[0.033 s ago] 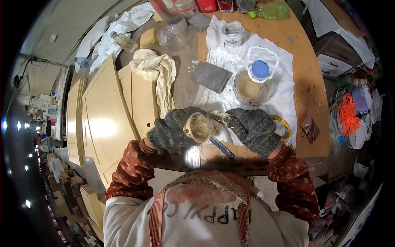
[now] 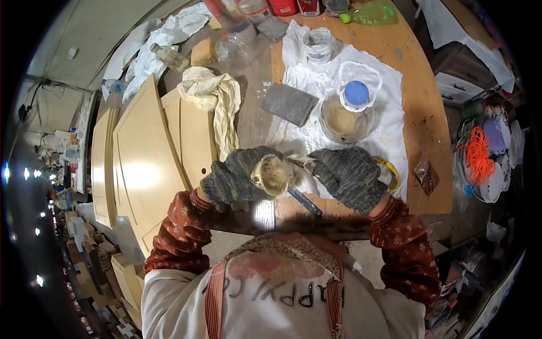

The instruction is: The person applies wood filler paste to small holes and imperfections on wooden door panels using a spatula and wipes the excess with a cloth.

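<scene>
My left hand (image 2: 238, 175), in a grey knitted glove, is wrapped round a small cup (image 2: 273, 176) with beige paste inside and round its rim. My gloved right hand (image 2: 353, 179) is closed on a thin, paste-smeared tool (image 2: 302, 160) whose tip points toward the cup; the glove hides its handle. Below the cup, a dark blue flat-handled tool (image 2: 305, 202) slants toward the table's near edge. A yellow tape roll (image 2: 389, 174) shows partly behind my right hand. Beyond my hands stands a clear jar (image 2: 345, 125) of beige stuff with a blue cap (image 2: 357, 94).
A white cloth (image 2: 389, 124) covers part of the wooden table. On it are a dark grey pad (image 2: 289, 104) and a smeared tub (image 2: 318, 46). Cream panels (image 2: 141, 164) lean at left, near a crumpled cloth (image 2: 212, 93). A green bottle (image 2: 372, 14) lies at the back.
My right hand has turned slightly, and the smeared tool in it has shifted its angle a little. The left hand and the cup stay almost where they were.
</scene>
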`<act>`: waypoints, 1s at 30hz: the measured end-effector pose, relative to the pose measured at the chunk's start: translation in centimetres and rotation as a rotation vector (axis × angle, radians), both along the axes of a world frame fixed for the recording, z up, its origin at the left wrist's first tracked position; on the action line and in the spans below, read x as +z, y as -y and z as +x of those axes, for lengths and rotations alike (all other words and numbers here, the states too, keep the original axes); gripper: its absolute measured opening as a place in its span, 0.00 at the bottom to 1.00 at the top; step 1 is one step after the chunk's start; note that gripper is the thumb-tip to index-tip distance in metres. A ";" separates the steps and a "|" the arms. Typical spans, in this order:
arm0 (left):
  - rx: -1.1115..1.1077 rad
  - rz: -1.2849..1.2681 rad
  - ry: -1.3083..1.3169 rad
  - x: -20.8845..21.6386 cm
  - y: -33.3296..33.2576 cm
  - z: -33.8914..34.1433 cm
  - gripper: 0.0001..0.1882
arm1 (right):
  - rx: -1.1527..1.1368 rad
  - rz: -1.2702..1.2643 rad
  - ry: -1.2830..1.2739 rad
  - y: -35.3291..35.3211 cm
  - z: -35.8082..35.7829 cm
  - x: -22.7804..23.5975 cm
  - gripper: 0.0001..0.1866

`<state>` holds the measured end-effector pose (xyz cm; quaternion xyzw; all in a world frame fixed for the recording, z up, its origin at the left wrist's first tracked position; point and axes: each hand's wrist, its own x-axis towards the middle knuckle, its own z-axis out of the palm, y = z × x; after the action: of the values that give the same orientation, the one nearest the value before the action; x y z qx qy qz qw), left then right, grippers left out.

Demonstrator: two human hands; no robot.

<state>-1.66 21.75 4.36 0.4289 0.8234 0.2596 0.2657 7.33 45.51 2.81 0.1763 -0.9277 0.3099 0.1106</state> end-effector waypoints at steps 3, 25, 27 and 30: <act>-0.007 -0.037 0.153 0.8 -0.6 -0.1 0.34 | 0.178 0.219 0.068 0.0 -1.2 0.1 0.09; -0.093 0.136 0.071 -2.8 1.1 -0.9 0.31 | 0.471 0.101 0.208 0.8 -2.5 -2.5 0.13; -0.060 0.156 0.157 -2.9 1.1 -1.2 0.31 | 0.548 0.232 0.162 1.4 -2.4 -3.2 0.13; -0.185 0.340 0.017 -2.3 0.6 -1.6 0.30 | 0.568 0.206 -0.013 1.3 -2.2 -3.6 0.13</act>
<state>-3.26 21.14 2.03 0.5395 0.7223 0.3731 0.2191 5.17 44.25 -0.77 0.4411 -0.8671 0.2314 0.0070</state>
